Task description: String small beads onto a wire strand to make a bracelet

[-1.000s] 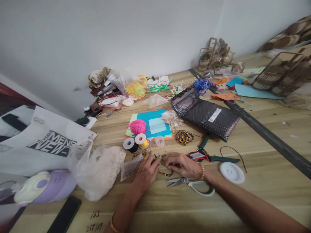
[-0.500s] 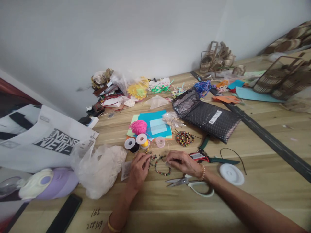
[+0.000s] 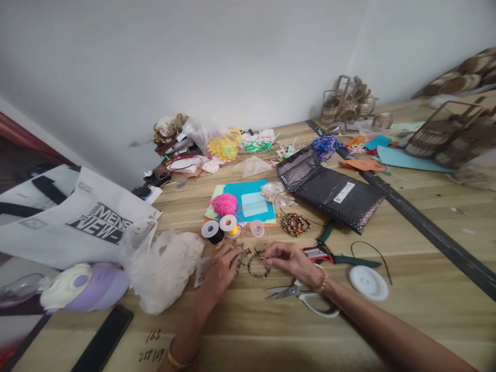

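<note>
My left hand [image 3: 220, 268] has its fingers curled at a dark beaded strand [image 3: 243, 261], part of which they cover. My right hand [image 3: 290, 261] pinches at the right side of a round multicoloured beaded bracelet [image 3: 259, 274] lying on the table. Black cord shows at the bracelet's top; the exact grip is hidden by the fingertips. Just below my right hand lie scissors [image 3: 284, 292] with pale handles. Behind the hands stand a black thread spool [image 3: 213, 233], a yellow thread spool [image 3: 229, 226] and a small clear pink spool [image 3: 257, 228].
Coiled beads [image 3: 295, 224], green-handled pliers [image 3: 321, 253] and a white disc [image 3: 368, 282] lie to the right. Farther back are pink yarn [image 3: 225, 204], blue paper [image 3: 248, 187] and a black padded envelope [image 3: 333, 188]. At left are a plastic bag [image 3: 163, 268] and a phone [image 3: 104, 338].
The view has shifted slightly, so most things sit a little differently in the frame. Both hands stay at the beadwork, with only small finger movement.
</note>
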A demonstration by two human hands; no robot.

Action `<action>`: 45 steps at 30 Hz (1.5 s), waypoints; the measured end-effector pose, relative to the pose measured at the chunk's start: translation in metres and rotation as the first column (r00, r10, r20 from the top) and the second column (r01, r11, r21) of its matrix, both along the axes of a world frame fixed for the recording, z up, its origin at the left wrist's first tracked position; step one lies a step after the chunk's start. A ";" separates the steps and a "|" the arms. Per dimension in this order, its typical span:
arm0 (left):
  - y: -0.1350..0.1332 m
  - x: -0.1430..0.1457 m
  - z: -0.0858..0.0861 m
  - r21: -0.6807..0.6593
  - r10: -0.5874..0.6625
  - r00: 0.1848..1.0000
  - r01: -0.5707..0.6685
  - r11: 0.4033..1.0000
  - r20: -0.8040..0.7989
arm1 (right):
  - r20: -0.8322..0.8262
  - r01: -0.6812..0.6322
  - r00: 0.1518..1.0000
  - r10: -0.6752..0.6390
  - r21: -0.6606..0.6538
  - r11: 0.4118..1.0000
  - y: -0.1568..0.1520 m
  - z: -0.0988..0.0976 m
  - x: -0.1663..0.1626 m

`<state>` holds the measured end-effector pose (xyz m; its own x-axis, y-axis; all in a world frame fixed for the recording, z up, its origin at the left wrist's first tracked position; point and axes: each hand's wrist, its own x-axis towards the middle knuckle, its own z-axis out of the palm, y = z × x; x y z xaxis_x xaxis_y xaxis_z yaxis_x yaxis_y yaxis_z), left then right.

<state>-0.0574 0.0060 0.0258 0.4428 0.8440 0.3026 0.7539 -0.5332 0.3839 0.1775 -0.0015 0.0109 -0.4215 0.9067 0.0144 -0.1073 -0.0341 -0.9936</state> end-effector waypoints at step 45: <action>-0.004 0.028 0.002 -0.332 0.200 0.830 -0.020 0.943 0.520 | 0.029 0.107 0.994 -0.106 -0.003 0.994 0.003 -0.004 0.001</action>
